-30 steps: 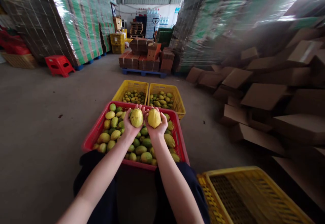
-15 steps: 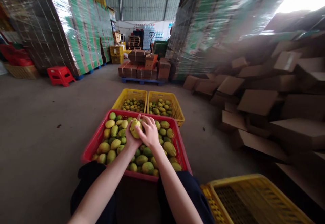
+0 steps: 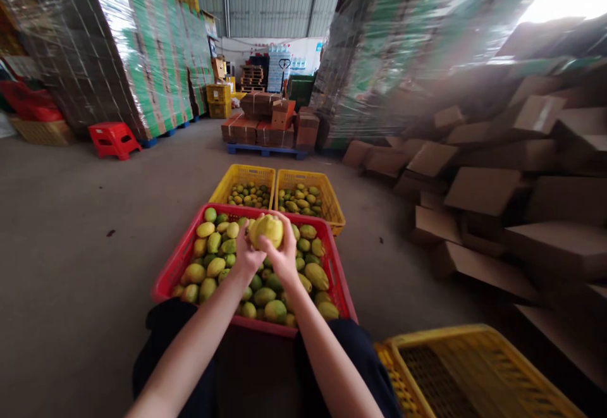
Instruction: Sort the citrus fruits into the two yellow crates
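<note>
A large yellow-green lemon [image 3: 268, 231] is held up between my two hands, over the red crate. My right hand [image 3: 285, 257] curls round its right side, with the thumb across the near face. On the left side of the fruit, my left hand [image 3: 246, 255] is closed against it; some of its fingers are hidden behind the lemon. Below them, the red crate [image 3: 339, 272] is full of green and yellow lemons [image 3: 275, 312], and it stands between my knees.
Two yellow crates [image 3: 332, 200] with smaller lemons stand just beyond the red one. Another yellow crate [image 3: 439, 337] is at my lower right. Cardboard boxes [image 3: 481, 190] lie heaped on the right. A red stool [image 3: 114, 140] and a loaded blue pallet [image 3: 265, 151] stand farther off.
The lemon has turned and moved slightly right and up, showing more of its surface. My right hand has shifted from over its top to its right side.
</note>
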Motion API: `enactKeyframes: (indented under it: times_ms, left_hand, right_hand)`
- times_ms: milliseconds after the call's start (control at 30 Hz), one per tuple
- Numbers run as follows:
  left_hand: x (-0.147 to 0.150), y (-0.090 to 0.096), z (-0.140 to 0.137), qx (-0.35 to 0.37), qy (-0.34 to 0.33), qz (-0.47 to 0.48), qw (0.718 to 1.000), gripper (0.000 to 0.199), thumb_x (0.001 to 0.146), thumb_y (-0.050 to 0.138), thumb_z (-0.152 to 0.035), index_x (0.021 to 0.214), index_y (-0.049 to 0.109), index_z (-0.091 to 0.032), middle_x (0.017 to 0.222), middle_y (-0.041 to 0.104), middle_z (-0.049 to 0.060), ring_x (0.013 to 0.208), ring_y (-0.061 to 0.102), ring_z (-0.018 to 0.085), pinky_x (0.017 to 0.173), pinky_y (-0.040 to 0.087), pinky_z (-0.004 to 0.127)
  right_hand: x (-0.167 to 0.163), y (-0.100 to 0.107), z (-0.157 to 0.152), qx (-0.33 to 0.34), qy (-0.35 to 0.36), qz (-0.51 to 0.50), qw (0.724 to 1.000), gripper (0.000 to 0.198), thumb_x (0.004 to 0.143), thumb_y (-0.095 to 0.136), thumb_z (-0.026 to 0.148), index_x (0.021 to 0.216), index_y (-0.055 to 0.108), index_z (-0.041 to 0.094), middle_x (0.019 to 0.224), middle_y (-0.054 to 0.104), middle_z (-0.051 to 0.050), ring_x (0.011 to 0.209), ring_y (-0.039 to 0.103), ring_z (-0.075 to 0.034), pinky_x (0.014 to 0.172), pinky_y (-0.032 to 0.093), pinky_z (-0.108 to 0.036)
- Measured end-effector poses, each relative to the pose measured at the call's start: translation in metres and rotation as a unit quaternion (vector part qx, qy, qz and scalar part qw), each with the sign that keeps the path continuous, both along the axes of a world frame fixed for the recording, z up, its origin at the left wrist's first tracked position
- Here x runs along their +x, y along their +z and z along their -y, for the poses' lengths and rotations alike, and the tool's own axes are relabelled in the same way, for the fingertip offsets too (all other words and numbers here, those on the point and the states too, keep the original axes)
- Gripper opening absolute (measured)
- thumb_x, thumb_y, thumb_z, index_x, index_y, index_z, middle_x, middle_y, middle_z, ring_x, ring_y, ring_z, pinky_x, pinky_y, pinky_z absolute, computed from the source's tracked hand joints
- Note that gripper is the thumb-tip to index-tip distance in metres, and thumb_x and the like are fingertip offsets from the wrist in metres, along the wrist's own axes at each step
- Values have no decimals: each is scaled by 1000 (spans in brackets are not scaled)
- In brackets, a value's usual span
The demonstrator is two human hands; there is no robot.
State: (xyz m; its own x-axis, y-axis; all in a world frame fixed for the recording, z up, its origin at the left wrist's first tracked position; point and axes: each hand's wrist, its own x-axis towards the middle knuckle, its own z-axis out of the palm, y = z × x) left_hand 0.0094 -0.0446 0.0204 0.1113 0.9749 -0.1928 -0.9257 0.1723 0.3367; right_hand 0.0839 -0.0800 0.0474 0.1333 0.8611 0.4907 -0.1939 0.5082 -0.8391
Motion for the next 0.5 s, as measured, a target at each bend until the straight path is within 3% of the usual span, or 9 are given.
enactKeyframes:
  times_ms: [67,133,233,333,500]
  left_hand:
    - [-14,17,-3,-33,12,58,998,30,92,44,-28,100,68,-12,84,72,7,86,70,20,80,57,28]
    - [-22,30,-4,-37,31,98,994,28,93,44,-27,100,68,-14,84,73,6,81,71,17,75,57,26]
    - [-22,38,-2,-19,32,108,993,31,97,40,-31,92,69,-19,88,74,3,85,70,16,75,57,25]
    - [-15,36,3,3,26,106,994,30,98,43,-33,87,69,-21,89,74,1,90,69,17,79,57,28]
    - [-11,33,8,7,13,106,994,37,98,41,-32,77,70,-21,81,73,0,83,69,16,78,57,31]
  right_hand:
    - [8,4,-6,-42,47,-132,989,37,74,68,28,111,64,24,95,71,0,78,63,-16,71,54,-28]
    - [15,3,-15,-97,98,-253,957,30,78,62,35,104,65,21,82,71,0,65,62,-14,57,52,-24]
    - [20,-3,-26,-177,149,-388,892,23,80,59,36,97,65,21,82,71,0,69,67,-14,58,55,-25]
    - [19,-8,-30,-207,184,-435,857,19,82,59,33,97,63,23,87,72,0,70,67,-13,56,54,-23]
    - [17,-4,-27,-209,203,-440,849,25,83,54,41,99,63,24,85,73,0,62,65,-13,50,52,-24]
